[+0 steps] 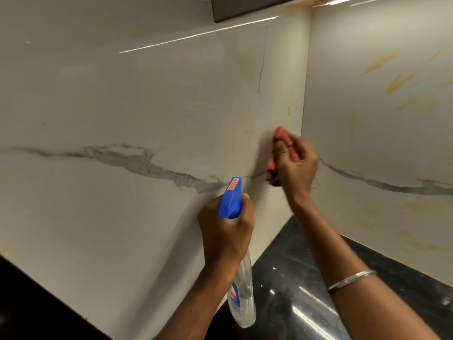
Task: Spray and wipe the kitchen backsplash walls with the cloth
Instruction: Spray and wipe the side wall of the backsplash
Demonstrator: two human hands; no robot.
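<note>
One clear spray bottle [241,288], seemingly near-empty, fills the left hand [225,229].

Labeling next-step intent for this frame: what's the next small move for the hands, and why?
Probably sweep the red cloth in the right hand sideways along the left wall near the corner. It is already bunched against the tile there, beside faint yellowish marks. The left hand holds the spray bottle with its nozzle aimed at the same wall, so a re-spray looks ready if needed.
</note>
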